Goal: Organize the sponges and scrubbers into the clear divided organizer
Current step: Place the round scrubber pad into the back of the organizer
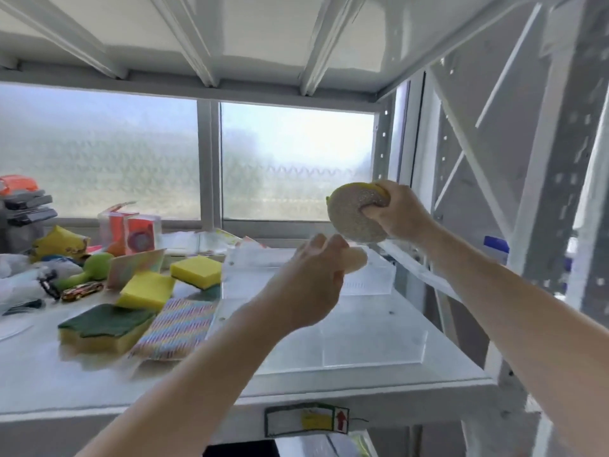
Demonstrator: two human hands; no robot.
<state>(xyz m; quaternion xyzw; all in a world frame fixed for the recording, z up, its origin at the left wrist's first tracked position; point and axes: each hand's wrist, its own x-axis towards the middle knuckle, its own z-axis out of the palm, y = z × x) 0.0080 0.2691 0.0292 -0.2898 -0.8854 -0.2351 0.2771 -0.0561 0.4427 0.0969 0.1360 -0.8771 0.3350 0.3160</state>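
I stood at a white metal storage rack [540,199] with perforated uprights, set against a frosted window [99,153]: a utility or storage area. Loose sponges [197,270] and packaged household goods [138,232] crowded the shelf [99,384].

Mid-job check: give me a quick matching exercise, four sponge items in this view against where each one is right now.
Items:
1. round scrubber
2. pale sponge
3. green-topped sponge
4. striped cloth

Places:
A. lying on the shelf, right beside the clear organizer
B. gripped in the right hand, raised above the organizer
C. at the front left of the sponge pile on the shelf
D. held in the left hand over the organizer

Pairs: 1-B, 2-D, 3-C, 4-A
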